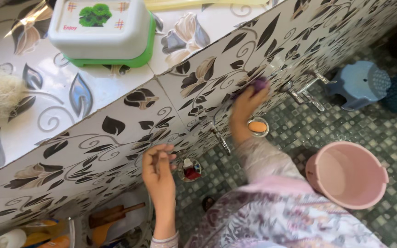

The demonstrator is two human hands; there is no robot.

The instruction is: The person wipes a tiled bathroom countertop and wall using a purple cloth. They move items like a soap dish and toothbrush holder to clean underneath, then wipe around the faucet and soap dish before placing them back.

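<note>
Two hands are at the patterned tile wall (116,138), seen from above. Right hand (246,106) is closed on a purple cloth (257,84), pressing it flat to the wall; the cloth shows just past the fingertips, approx. 1 o'clock from the hand. Left hand (158,166) is lower, at approx. 8 o'clock from the right one, fingers curled loose and resting on the wall w/o anything in it, as far as I can see.

Right hand is clearly the nearer one to the cloth, it has it already. Metal tap (305,88) lies at 3 o'clock from the cloth, near but apart, its long axis running away toward 4 o'clock. A small dish w/ orange soap (257,126) sits just beside the right wrist, at 6 o'clock from the cloth. Another small dish w/ a red piece (189,169) is just beside the left hand, at 3 o'clock.

Pink bucket (348,173) stands on the mosaic floor (391,133), blue stool (359,84) beyond. White-green box (103,31) stands on the ledge above.
</note>
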